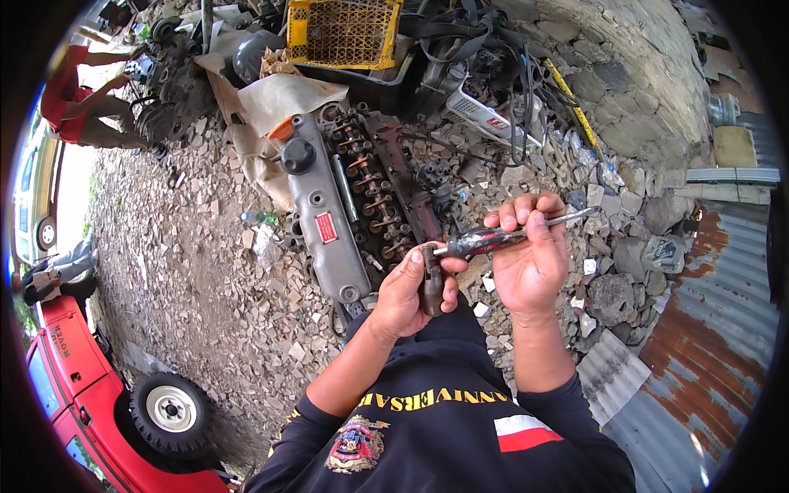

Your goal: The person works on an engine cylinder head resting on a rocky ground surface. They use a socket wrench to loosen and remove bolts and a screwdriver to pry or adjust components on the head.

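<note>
My left hand (403, 296) is closed around a dark, roughly cylindrical metal part (432, 287), held upright in front of my chest. My right hand (532, 267) grips a screwdriver (483, 241) with a black and red handle. Its long metal shaft (575, 215) points to the right, past my fingers. From the handle's left end a short bright metal stub reaches to the upper end of the dark part. Just beyond my hands lies an engine cylinder head (374, 193) with its rocker gear exposed. Along its left side rests a grey valve cover (325, 214) with a black cap.
Gravel and broken stones (197, 263) cover the ground. A yellow crate (341, 33) and a white basket (489, 111) stand at the back. Rusty corrugated sheets (699, 304) lie at right. At left are a red vehicle (99, 411) and a person in red (74, 99).
</note>
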A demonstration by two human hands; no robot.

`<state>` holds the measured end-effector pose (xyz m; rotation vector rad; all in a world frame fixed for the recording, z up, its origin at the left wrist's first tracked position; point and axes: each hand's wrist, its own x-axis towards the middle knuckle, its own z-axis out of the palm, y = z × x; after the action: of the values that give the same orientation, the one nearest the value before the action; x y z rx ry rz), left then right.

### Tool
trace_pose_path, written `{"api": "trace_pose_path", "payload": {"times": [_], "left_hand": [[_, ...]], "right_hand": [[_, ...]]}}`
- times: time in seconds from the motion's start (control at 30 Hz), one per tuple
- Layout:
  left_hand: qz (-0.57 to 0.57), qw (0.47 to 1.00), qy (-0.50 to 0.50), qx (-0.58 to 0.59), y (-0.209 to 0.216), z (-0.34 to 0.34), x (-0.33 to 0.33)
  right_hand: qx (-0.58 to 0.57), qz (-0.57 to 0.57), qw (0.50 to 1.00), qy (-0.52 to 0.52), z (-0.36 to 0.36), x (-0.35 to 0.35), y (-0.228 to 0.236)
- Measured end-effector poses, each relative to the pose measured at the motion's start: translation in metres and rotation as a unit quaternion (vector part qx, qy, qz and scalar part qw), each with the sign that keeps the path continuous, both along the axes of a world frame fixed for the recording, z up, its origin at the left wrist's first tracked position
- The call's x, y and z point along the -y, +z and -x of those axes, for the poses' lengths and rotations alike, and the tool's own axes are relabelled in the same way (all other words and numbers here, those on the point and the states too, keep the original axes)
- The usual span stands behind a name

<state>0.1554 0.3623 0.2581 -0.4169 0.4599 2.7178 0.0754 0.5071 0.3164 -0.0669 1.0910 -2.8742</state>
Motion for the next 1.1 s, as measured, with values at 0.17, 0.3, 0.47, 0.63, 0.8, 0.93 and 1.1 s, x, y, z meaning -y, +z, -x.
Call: {"api": "trace_pose_path", "payload": {"times": [0.17, 0.3, 0.47, 0.63, 0.8, 0.93, 1.1], "left_hand": [[0.087, 0.995, -0.007, -0.040, 0.001, -0.001, -0.009], [0.117, 0.992, -0.010, -0.047, 0.007, -0.003, -0.010], [0.326, 0.944, 0.004, -0.054, -0.017, -0.006, 0.001], [0.453, 0.885, 0.022, -0.104, -0.007, -0.012, 0.009], [0.535, 0.823, -0.077, -0.175, -0.001, -0.009, 0.009], [0.485, 0.861, -0.075, -0.132, -0.004, -0.005, 0.004], [0.540, 0.812, -0.202, -0.095, -0.007, 0.012, 0.020]], "right_hand": [[-0.031, -0.024, 0.999, -0.012, -0.010, -0.003, -0.004], [-0.002, 0.019, 1.000, -0.019, -0.020, -0.004, -0.010], [0.094, 0.102, 0.989, 0.050, -0.042, -0.012, -0.043], [0.215, 0.218, 0.942, 0.140, -0.072, -0.022, -0.064], [0.325, 0.220, 0.906, 0.160, -0.093, -0.036, -0.089], [0.326, 0.166, 0.906, 0.213, -0.095, -0.044, -0.091], [0.083, -0.420, 0.845, 0.320, -0.078, -0.075, -0.044]]}}
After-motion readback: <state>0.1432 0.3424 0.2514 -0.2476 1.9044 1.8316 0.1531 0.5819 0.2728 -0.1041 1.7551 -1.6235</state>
